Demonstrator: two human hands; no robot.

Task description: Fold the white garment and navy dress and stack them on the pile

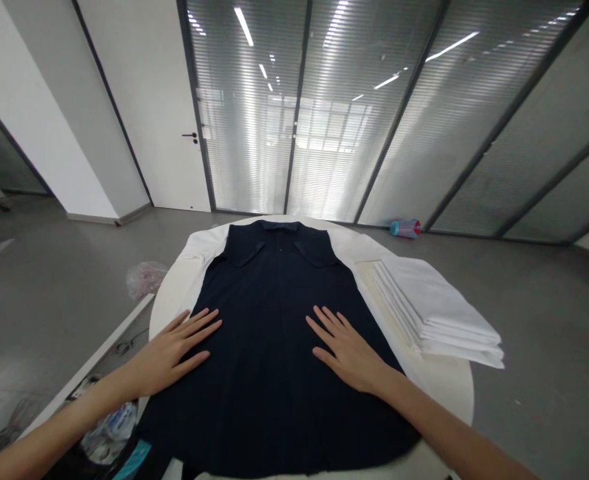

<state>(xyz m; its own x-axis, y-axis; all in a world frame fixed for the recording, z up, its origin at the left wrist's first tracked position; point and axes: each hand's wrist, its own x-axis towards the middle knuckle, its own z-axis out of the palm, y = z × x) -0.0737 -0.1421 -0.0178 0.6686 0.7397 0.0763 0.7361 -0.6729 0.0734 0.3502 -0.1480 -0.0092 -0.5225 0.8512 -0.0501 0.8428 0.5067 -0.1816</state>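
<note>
Hands flat, palms down, fingers spread, nothing gripped: left hand (177,350) at approx 9 o'clock and right hand (348,352) at approx 3 o'clock on a dark navy collared polo shirt (269,347). Shirt lies face-up w/ collar at 12 o'clock, centred on the round white table (447,383), probably pressed to keep the fabric smooth. Stack of folded white cloths (437,310) sits at 2 o'clock, just beside the shirt. Pink-and-teal bottle (404,229) lies on the grey floor beyond.
</note>
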